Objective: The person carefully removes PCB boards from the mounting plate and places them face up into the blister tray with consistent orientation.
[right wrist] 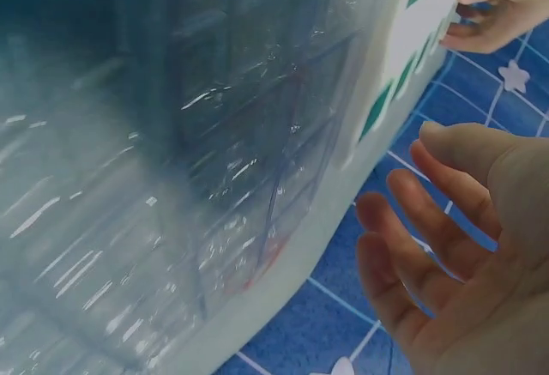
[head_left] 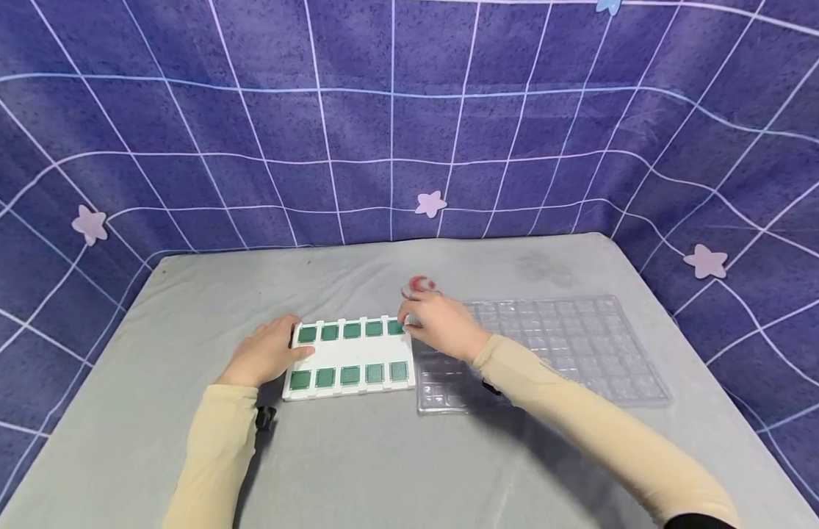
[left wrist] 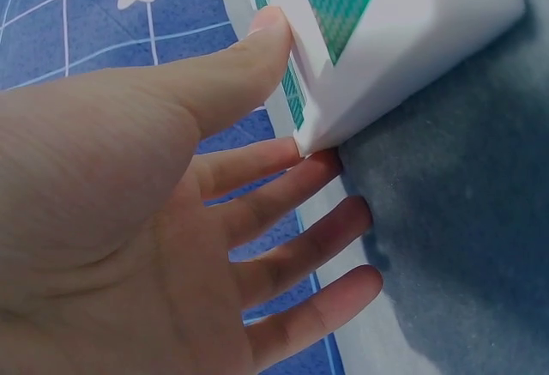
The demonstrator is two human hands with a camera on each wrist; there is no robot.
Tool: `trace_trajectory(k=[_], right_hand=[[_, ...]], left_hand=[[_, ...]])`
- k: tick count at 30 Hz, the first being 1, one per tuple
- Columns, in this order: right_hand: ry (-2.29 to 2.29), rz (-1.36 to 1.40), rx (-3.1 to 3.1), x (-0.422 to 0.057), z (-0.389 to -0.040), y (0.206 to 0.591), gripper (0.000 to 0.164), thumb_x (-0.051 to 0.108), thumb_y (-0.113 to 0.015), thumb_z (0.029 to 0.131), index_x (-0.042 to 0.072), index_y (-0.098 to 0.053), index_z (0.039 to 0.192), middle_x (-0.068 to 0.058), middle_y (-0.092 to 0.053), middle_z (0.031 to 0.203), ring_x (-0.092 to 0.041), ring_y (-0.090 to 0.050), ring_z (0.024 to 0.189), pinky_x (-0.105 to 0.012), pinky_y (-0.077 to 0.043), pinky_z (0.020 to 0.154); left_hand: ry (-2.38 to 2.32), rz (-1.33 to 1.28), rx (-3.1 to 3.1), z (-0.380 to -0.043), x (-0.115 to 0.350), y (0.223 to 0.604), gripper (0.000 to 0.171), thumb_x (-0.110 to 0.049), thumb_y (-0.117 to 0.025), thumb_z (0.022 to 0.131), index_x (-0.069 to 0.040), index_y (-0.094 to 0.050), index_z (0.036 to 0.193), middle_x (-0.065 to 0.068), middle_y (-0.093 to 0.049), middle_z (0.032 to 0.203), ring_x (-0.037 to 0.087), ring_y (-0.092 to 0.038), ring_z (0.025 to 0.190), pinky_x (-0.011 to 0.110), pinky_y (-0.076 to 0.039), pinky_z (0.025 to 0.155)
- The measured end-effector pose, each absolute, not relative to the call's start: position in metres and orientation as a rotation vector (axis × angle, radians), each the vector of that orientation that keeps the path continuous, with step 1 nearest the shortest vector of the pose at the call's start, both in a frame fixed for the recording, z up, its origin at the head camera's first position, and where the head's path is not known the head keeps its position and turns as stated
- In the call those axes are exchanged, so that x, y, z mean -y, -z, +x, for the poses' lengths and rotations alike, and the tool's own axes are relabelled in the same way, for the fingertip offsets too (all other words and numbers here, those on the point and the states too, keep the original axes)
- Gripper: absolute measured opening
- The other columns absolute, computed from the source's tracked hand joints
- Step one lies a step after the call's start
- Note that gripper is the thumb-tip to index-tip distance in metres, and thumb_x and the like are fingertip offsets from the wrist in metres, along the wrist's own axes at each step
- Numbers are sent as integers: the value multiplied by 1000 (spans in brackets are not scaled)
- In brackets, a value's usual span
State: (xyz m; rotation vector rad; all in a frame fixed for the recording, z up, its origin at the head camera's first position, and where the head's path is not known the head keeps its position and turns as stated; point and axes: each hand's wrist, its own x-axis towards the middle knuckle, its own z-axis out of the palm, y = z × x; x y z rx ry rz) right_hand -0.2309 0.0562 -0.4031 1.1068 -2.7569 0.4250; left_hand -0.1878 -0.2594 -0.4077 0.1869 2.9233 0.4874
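A white tray (head_left: 350,353) lies flat on the table, with two rows of green gridded squares, which look like small circuit boards, along its long sides. My left hand (head_left: 264,353) holds the tray's left end. In the left wrist view its thumb (left wrist: 270,36) lies on the top face, while the index and middle fingertips touch the corner. Over the far right green square (head_left: 394,328) is my right hand (head_left: 445,325), fingers bent downward. The right wrist view shows that hand (right wrist: 467,238) loosely curved, with nothing visible between thumb and fingers.
A clear plastic tray (head_left: 568,353) with many small compartments lies right of the white tray, beneath my right forearm. Behind it is a red mark (head_left: 419,283) on the grey cloth (head_left: 356,463). A blue grid-patterned curtain (head_left: 356,125) with stars surrounds the table.
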Motion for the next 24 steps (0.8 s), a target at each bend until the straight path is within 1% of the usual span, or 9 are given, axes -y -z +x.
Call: trace_trajectory(k=[1,3,4,6,8,10,16,24], right_hand=[[-431,1109,2759,-54,-233,404,16,21,-79,89,18,-76,104,-3,-73,119,-23,-71,111,-39,-60,84],[-419,1115,2766,-49,-235,407,21,25,-82,87,16,-75,106,-3,-73,116,-23,-72,106,-39,-60,86],[-406,1121,2767,-47,-235,409,24,26,-83,86,16,-74,106,-3,-73,113,-22,-72,102,-37,-59,84],[-386,1132,2776,-44,-236,412,28,28,-84,85,14,-74,107,-1,-73,105,-19,-71,90,-34,-59,76],[-376,1131,2788,-42,-236,416,29,29,-84,85,14,-73,107,0,-72,103,-16,-71,86,-31,-58,70],[-373,1119,2805,-40,-237,418,28,28,-84,85,15,-73,107,1,-72,102,-16,-71,86,-30,-58,68],[-388,1094,2835,-38,-238,419,24,25,-83,86,16,-72,106,1,-73,102,-17,-71,88,-33,-59,69],[-380,1095,2834,-35,-242,416,22,25,-84,84,18,-73,102,4,-73,100,-14,-71,86,-31,-59,69]], left_hand=[[-486,195,-2925,-189,259,407,65,-35,-70,95,5,-48,142,28,-56,140,53,-54,122,66,-45,100],[-481,203,-2924,-190,258,407,65,-35,-70,95,5,-48,142,28,-57,139,52,-55,122,66,-46,99],[-478,204,-2920,-190,258,407,65,-36,-70,95,5,-48,142,28,-57,139,52,-55,121,66,-46,98],[-469,196,-2914,-190,257,407,66,-36,-70,95,4,-47,142,28,-56,140,52,-54,122,66,-46,99],[-460,190,-2914,-190,258,407,66,-36,-70,95,4,-47,143,28,-56,140,52,-54,123,66,-46,99],[-454,187,-2916,-190,257,407,65,-35,-70,96,3,-48,142,28,-57,139,52,-55,122,66,-46,98],[-445,174,-2917,-188,255,405,61,-34,-70,95,2,-50,140,26,-61,132,49,-58,117,64,-47,95],[-462,151,-2914,-188,256,403,62,-34,-70,95,2,-49,142,26,-59,137,49,-57,120,64,-47,96]])
